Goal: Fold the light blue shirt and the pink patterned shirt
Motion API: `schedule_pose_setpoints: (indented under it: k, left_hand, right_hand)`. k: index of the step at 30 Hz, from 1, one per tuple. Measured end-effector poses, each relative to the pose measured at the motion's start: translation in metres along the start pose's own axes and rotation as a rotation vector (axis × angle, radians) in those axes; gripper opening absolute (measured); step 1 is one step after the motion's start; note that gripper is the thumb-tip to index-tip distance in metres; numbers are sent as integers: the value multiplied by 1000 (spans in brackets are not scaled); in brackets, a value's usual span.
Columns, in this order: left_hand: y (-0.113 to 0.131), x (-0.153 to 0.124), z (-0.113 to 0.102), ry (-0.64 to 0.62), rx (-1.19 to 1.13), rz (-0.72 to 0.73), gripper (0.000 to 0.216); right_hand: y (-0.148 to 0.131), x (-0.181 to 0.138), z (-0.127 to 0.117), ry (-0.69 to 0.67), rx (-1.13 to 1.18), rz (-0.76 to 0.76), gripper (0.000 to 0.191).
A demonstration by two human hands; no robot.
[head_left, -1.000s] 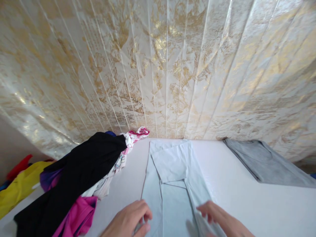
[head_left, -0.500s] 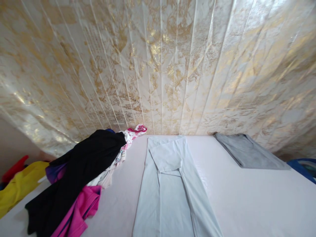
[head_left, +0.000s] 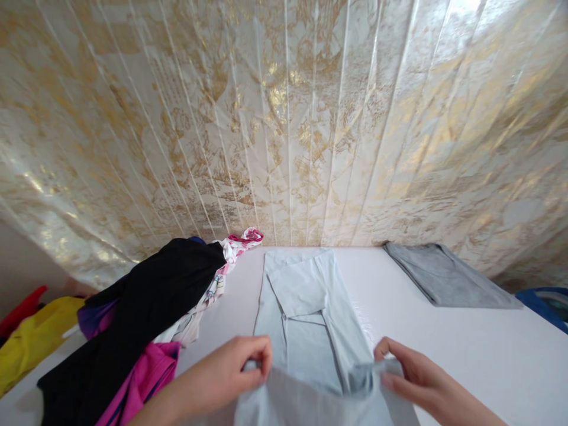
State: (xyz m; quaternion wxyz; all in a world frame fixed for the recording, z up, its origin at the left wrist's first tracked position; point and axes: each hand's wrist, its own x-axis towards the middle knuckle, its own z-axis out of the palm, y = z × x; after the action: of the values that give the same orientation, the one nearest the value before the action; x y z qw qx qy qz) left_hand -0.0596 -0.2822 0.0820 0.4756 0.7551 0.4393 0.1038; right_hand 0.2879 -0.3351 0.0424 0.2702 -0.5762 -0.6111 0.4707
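A pale grey-blue shirt [head_left: 299, 287] lies lengthwise on the white table, its sides and a sleeve folded inward. My left hand [head_left: 237, 367] pinches the left side of its near end. On the opposite side, my right hand [head_left: 412, 376] grips the right corner between thumb and fingers. Between both hands the near end is lifted and sags a little in the middle. The shirt's far end rests flat near the wall.
To the left is a heap of clothes: a black garment [head_left: 146, 296], a pink one [head_left: 142, 378] and a yellow one [head_left: 44, 331]. A folded dark grey garment [head_left: 452, 278] lies at the far right of the table [head_left: 465, 355]. Behind hangs a gold-patterned sheet [head_left: 275, 130].
Both my hands have come into view from below and taken hold of the shirt's near end. That end is now raised off the table and brought forward over the rest.
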Motion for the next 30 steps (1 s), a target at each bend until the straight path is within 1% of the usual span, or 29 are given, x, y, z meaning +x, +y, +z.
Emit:
schedule_pose_setpoints:
  k: [1, 3, 4, 6, 9, 12, 14, 17, 19, 21, 23, 26, 28, 30]
  left_hand:
    - [-1, 16, -9, 39, -9, 20, 10]
    - [-10, 41, -20, 142, -12, 6, 19]
    - [-17, 49, -21, 157, -15, -15, 24]
    - [-30, 58, -18, 184, -22, -19, 33]
    - [-42, 62, -8, 268, -11, 15, 36]
    - [-46, 67, -1, 391, 28, 10, 35]
    - [-50, 69, 5, 465, 101, -1, 38]
    - [-58, 63, 19, 557, 326, 15, 53]
    - [-64, 52, 33, 623, 501, 60, 60]
    - [-69, 40, 48, 693, 693, 109, 63]
    - [-74, 31, 62, 704, 888, 181, 64]
    - [-79, 27, 75, 588, 1076, 369, 68]
    - [-80, 28, 77, 536, 1139, 457, 71]
    - [-80, 29, 74, 540, 1193, 491, 71]
  right_hand:
    - [-2, 21, -1, 61, 30, 15, 32]
    - [3, 53, -2, 175, 31, 25, 35]
    - [8, 63, -1, 212, 28, 9, 38]
    - [19, 73, 0, 239, -1, -34, 43]
    - [28, 75, 3, 256, -50, -81, 47]
    - [25, 81, 5, 315, -77, -110, 43]
    - [22, 85, 7, 343, -102, -114, 42]
    - [27, 80, 9, 341, -91, -108, 45]
    - [38, 66, 14, 351, -71, -87, 50]
    - [50, 48, 21, 403, -123, -74, 54]
    - [62, 31, 30, 434, -270, -143, 56]
    - [72, 20, 42, 412, -555, -322, 59]
    - [76, 20, 47, 361, -746, -403, 58]
    - [78, 24, 47, 321, -923, -442, 58]
